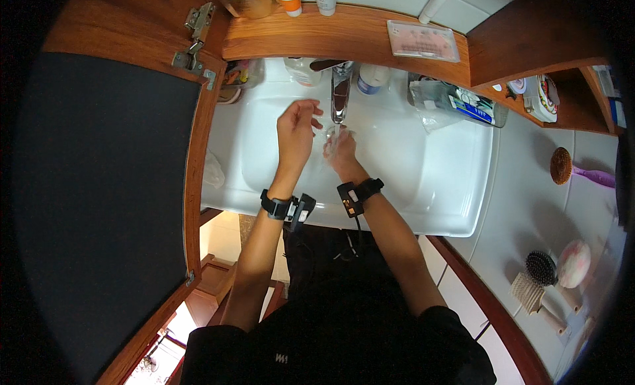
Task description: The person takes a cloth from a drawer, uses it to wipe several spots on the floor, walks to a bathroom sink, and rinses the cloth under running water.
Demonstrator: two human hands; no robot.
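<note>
Water runs from the chrome faucet [340,95] over my right hand [344,156], which is under the spout. Splashing water blurs its fingers, so I cannot make out whether anything is in them. To the left of the spout, my left hand [296,129] hangs above the basin with its fingers loosely bent and apart, holding nothing. Both hands are over the white sink [397,171]. Each wrist wears a black strap with a small device: one on the left wrist [287,209], another on the right [358,195].
Behind the faucet stand a clear bottle [302,72] and a white bottle [372,79]. A plastic bin [488,112] of packets sits at the back right. Overhead is a wooden shelf [307,35]; an open cabinet door [109,161] flanks the left. Hairbrushes [540,267] hang on the right wall.
</note>
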